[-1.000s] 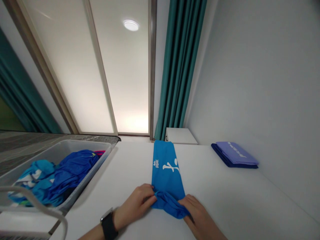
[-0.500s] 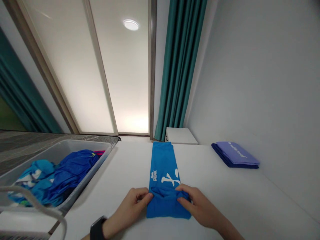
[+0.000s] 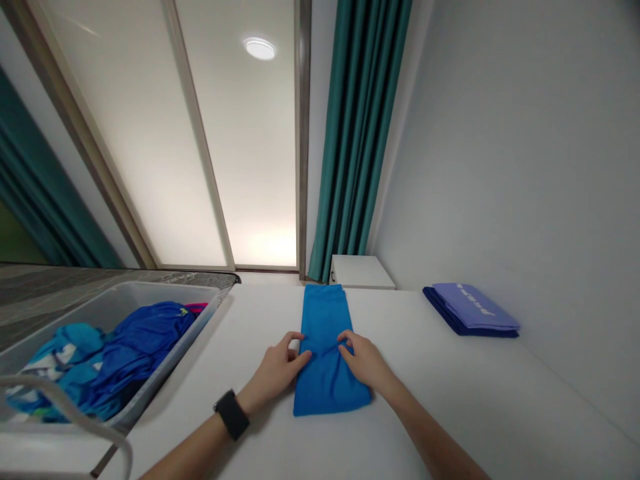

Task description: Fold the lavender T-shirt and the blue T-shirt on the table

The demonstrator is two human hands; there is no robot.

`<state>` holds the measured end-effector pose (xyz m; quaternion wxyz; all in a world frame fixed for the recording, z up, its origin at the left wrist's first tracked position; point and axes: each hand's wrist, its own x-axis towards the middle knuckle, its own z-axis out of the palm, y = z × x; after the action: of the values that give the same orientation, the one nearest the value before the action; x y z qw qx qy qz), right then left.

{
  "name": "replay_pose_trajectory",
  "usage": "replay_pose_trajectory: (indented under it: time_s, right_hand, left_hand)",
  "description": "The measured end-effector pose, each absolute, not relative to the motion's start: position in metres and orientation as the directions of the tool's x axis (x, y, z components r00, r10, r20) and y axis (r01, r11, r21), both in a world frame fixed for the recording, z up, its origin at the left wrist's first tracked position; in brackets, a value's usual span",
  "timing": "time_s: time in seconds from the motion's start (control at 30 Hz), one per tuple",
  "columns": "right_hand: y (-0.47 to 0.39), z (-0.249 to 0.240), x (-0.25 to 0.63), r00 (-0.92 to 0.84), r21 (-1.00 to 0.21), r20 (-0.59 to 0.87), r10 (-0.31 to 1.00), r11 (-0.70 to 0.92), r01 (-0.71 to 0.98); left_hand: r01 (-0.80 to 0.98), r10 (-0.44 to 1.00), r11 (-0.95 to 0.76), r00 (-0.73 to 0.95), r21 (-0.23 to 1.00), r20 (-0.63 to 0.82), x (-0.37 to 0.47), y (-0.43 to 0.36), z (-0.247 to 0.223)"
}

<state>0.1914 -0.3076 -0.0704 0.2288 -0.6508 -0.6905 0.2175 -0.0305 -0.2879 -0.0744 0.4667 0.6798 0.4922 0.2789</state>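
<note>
A blue shirt, folded into a long narrow strip, lies on the white table in front of me. Its near part is doubled over toward the far end and wrinkles between my hands. My left hand is at the strip's left edge, thumb on top of the cloth and fingers curled at the side. On the other side, my right hand pinches the fabric near the right edge with thumb and forefinger. The white print is covered. A black watch is on my left wrist.
At left stands a grey plastic bin with crumpled blue clothes in it. A pale curved bar crosses its near corner. Folded purple and navy garments lie at the right by the wall. A white cabinet stands beyond the table.
Both hands have moved away from me along the strip, bringing the gathered near part of the shirt over the white print. The folded pile at right has not moved.
</note>
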Motion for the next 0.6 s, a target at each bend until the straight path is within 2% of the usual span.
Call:
replay_pose_trajectory:
  time_s: [0.33,0.6]
  right_hand:
    - [-0.304,-0.078,0.181,-0.011,-0.390,0.066,0.998,0.036,0.920]
    - [-0.307,-0.076,0.182,-0.029,-0.430,0.096,0.995,0.068,0.900]
  left_hand:
    - [0.566,0.940,-0.249,0.338,0.786,0.054,-0.026,-0.293,-0.074]
    - [0.570,0.935,-0.273,0.348,0.775,0.073,-0.027,-0.292,-0.076]
